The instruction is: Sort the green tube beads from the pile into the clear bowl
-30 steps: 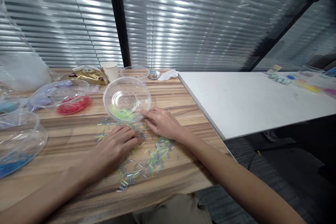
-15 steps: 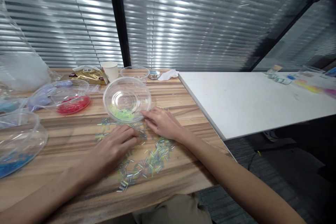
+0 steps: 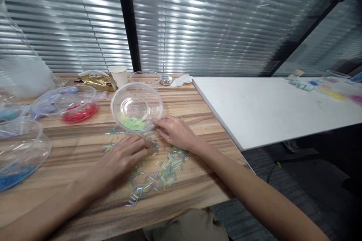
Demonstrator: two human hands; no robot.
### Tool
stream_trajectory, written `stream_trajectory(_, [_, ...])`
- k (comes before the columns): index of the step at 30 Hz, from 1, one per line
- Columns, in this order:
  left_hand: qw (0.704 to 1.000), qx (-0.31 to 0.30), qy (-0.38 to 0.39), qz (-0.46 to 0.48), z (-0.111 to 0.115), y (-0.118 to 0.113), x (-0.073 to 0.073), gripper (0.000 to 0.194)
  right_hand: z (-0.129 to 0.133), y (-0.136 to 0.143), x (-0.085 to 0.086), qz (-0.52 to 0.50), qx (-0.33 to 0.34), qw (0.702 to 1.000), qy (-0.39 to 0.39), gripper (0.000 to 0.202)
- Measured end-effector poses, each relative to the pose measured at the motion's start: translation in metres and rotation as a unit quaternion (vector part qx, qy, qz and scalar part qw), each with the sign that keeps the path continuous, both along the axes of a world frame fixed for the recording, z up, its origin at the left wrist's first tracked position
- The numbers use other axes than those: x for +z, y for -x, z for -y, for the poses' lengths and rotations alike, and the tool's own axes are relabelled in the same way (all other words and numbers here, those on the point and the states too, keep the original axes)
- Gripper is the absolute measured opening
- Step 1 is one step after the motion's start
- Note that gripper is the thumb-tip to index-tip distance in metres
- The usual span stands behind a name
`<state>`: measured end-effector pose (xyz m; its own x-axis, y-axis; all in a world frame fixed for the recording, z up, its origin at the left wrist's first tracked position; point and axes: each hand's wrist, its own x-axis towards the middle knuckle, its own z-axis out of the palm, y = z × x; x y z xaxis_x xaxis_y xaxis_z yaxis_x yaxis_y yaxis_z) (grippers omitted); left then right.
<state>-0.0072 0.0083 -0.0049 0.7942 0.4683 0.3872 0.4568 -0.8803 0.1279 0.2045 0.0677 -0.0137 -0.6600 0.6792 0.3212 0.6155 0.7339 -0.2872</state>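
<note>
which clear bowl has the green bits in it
The tilted bowl behind the scattered bits; the back-left bowl holds red bits, the front-left bowl blue bits.

Your left forearm [image 3: 68, 203] slants from the lower left, and your left hand [image 3: 127, 154] is palm down, fingers [image 3: 138, 143] bent above the thumb [image 3: 143, 154]. Your right forearm [image 3: 243, 180] slants from the lower right; your right hand [image 3: 175, 131] points leftward, index finger [image 3: 158, 122] extended.

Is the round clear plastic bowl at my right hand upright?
Tilted: the bowl opens toward you, bright green pieces gathered low inside.
</note>
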Motion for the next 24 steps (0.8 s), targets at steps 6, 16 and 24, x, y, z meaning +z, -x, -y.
stream_trajectory(6, [1.000, -0.001, 0.003, 0.002, 0.0018, -0.0030, 0.0035, 0.029, 0.0003, -0.0001, -0.0003, -0.006, 0.000, 1.000, 0.005, 0.034])
stream_trajectory(16, [0.999, -0.013, 0.022, -0.041, 0.0073, -0.0062, 0.0098, 0.028, -0.0006, -0.0003, -0.0011, 0.005, 0.001, 1.000, -0.009, 0.033])
stream_trajectory(24, [0.999, -0.006, 0.026, -0.043, 0.0042, -0.0068, 0.0086, 0.030, -0.0012, 0.0003, -0.0018, 0.007, 0.000, 1.000, -0.009, 0.032])
